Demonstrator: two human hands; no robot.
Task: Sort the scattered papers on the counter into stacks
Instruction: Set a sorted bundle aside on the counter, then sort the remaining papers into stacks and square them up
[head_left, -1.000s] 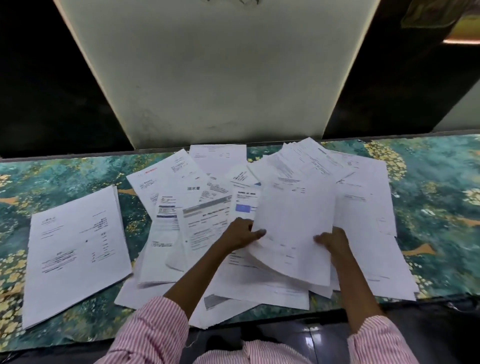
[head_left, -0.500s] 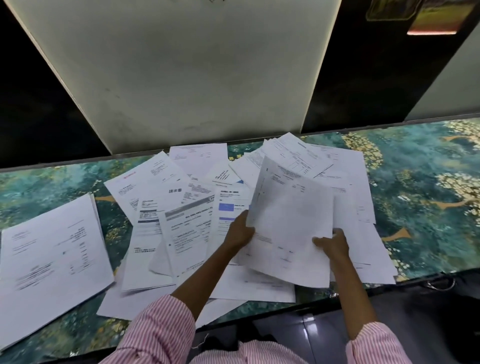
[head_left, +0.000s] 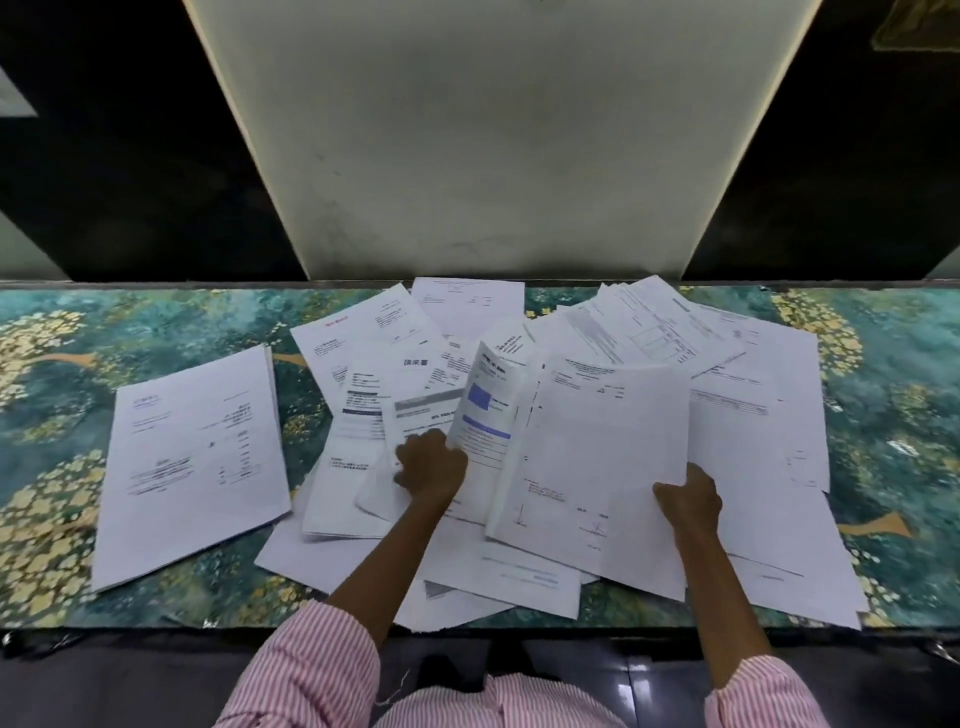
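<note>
White printed papers lie scattered and overlapping across the middle of the green patterned counter (head_left: 883, 415). My right hand (head_left: 688, 496) grips the lower right edge of a raised sheaf of sheets (head_left: 597, 457), tilted up off the pile. My left hand (head_left: 431, 460) pinches the lower left corner of a sheet with a blue box (head_left: 485, 415), which curls upward. A neat stack of papers (head_left: 192, 457) lies apart at the left. More loose sheets (head_left: 649, 322) fan out at the back right.
A pale wall panel (head_left: 493, 145) rises right behind the counter, with dark areas on both sides. The counter's front edge (head_left: 156, 631) runs just before my striped sleeves. Bare patterned counter shows at the far left and far right.
My left hand let go of the sheaf's left edge and took hold of the blue-box sheet, lifting its corner. My right hand keeps the sheaf, held further right.
</note>
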